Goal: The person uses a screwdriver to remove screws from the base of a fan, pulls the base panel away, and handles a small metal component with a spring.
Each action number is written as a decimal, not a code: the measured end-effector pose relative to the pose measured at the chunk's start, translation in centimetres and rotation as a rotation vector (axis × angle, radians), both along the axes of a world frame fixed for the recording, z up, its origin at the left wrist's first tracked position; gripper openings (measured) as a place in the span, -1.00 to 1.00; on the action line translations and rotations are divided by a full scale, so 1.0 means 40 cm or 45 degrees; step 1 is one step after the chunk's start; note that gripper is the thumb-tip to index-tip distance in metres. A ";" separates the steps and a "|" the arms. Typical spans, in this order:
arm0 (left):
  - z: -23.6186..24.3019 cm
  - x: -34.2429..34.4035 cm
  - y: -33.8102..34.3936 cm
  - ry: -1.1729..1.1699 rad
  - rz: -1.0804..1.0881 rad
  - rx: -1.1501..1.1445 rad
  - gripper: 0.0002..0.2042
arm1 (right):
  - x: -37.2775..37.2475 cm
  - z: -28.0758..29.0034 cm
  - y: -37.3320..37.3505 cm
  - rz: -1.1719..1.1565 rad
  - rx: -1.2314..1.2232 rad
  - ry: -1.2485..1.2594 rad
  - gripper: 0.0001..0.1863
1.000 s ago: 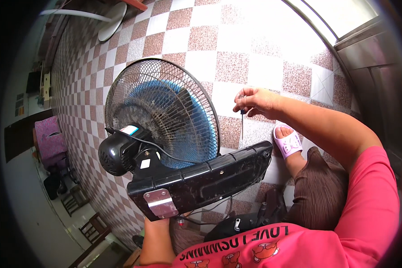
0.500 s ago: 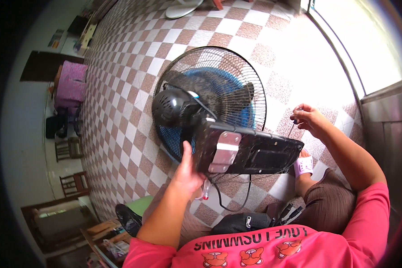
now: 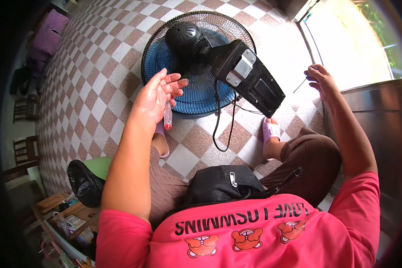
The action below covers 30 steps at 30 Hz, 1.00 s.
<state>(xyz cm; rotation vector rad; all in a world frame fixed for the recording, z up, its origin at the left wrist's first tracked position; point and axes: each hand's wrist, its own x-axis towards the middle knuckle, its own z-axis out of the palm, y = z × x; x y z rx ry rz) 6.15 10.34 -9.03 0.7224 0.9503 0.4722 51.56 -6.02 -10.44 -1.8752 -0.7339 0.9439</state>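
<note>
A black pedestal fan's head (image 3: 183, 38) lies face down on the tiled floor, its round wire cage (image 3: 201, 96) underneath with blue showing through. Its black neck housing (image 3: 254, 85) carries a silver metal bracket (image 3: 240, 68), and a black cord loops from it. To the left of the cage, my left hand (image 3: 158, 96) is raised off the fan, fingers loosely curled, with a clear handle-like stick (image 3: 167, 117) with a red end held against the palm. My right hand (image 3: 321, 80), right of the housing, pinches a thin-shafted screwdriver (image 3: 300, 85) pointing down-left; its handle is mostly hidden by the fingers.
My feet in pink slippers (image 3: 271, 130) are planted on either side below the fan. A black bag (image 3: 223, 183) rests at my lap. A cluttered box (image 3: 71, 219) and a black plastic bag (image 3: 85, 183) stand at lower left. A bright doorway (image 3: 348, 40) is on the right.
My left hand has let go of the fan's housing and lifted away to the left. The fan now sits farther from me, its housing angled down-right. The screwdriver stays in my right hand.
</note>
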 end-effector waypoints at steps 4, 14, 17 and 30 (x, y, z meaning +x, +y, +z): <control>0.014 -0.050 -0.010 -0.030 0.009 0.079 -0.64 | -0.044 0.079 -0.035 -0.050 0.000 -0.139 -0.71; -0.008 -0.125 -0.034 -0.066 0.059 0.101 -0.68 | -0.151 0.178 -0.049 0.069 0.013 -0.139 -0.56; -0.029 -0.115 -0.034 -0.030 0.025 0.089 -0.68 | -0.169 0.153 -0.047 -0.027 0.080 -0.022 -0.68; -0.141 0.027 -0.035 0.337 -0.168 0.014 -0.72 | -0.031 -0.138 0.113 -0.053 -0.104 0.279 -0.77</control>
